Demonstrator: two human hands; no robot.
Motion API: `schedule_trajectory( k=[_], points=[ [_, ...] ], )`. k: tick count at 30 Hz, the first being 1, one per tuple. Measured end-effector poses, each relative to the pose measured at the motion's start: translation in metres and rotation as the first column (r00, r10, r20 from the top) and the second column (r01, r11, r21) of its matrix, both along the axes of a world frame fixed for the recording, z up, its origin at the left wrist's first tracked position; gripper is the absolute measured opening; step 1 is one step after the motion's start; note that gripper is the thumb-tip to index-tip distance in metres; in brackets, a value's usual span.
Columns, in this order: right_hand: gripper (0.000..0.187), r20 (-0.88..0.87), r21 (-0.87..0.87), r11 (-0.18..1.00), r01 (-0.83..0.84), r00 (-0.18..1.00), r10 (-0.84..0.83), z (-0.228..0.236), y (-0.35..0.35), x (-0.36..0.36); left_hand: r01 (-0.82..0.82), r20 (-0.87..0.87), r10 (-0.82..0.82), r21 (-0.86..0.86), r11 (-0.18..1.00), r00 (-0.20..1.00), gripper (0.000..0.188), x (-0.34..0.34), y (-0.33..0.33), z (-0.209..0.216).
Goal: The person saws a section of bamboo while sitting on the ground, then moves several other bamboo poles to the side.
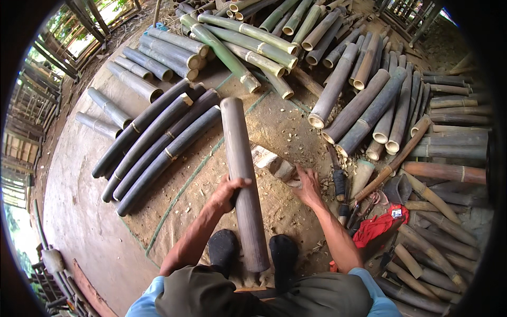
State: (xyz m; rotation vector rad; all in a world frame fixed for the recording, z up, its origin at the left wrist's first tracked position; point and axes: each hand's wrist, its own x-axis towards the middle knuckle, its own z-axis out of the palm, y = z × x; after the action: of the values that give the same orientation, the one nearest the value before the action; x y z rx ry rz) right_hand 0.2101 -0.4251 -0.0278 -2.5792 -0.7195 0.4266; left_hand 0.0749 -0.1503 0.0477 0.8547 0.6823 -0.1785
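Observation:
My left hand [228, 193] is closed round a thick grey-brown bamboo tube [244, 185], which stands out steeply between my legs with its lower end near my feet. The fingers wrap its left side and the thumb lies across the front. To the right of the tube, my right hand [307, 185] grips the near end of a pale, chipped wooden block [273, 165]. Part of that block's far end lies close behind the tube. Both of my feet, in dark socks, rest on a chip-strewn mat [190, 211].
Several dark bamboo lengths [153, 137] lie to the left. Green and grey bamboo pieces [248, 39] are heaped at the back, with more stacked [369, 105] along the right. A dark-wrapped tool handle [339, 185] and a red cloth [377, 227] lie beyond my right forearm.

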Motion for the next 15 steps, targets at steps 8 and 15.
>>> schedule_trajectory(
  k=[8, 15],
  points=[
    [0.086, 0.144, 0.041, 0.983, -0.178, 0.975, 0.170, 0.015, 0.018, 0.048, 0.130, -0.010, -0.133, 0.300, 0.945, 0.991, 0.086, -0.042, -0.070, -0.022],
    [0.081, 0.194, -0.139, 0.963, -0.232, 0.947, 0.257, 0.005, 0.036, 0.070, 0.334, -0.110, -0.315, 0.269, 0.904, 0.943, 0.090, -0.054, -0.083, -0.049]
  ],
)
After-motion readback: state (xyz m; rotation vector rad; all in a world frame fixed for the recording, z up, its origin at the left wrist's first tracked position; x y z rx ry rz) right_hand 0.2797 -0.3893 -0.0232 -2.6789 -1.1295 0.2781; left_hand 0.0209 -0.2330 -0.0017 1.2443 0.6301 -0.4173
